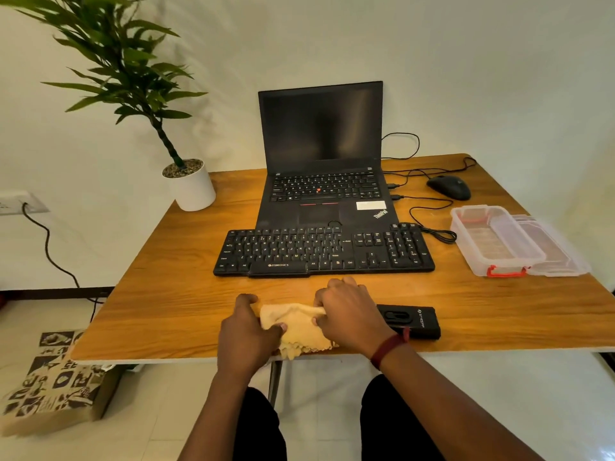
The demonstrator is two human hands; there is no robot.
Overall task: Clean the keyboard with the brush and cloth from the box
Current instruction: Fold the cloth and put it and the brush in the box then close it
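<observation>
A pale yellow cloth (pixel 299 331) lies at the front edge of the wooden table (pixel 166 294), its fringe hanging slightly over the edge. My left hand (pixel 248 331) grips its left side and my right hand (pixel 349 314) pinches its right side. The black external keyboard (pixel 324 251) sits just beyond the cloth, in front of the laptop. A black flat brush case (pixel 412 321) rests on the table right of my right hand, touching neither hand. The clear plastic box (pixel 496 241) with a red latch stands open at the right, its lid (pixel 549 247) beside it.
An open black laptop (pixel 322 154) with a dark screen stands behind the keyboard. A black mouse (pixel 449 187) and cables lie at the back right. A potted plant in a white pot (pixel 191 186) stands at the back left corner. A patterned bag (pixel 53 377) sits on the floor left.
</observation>
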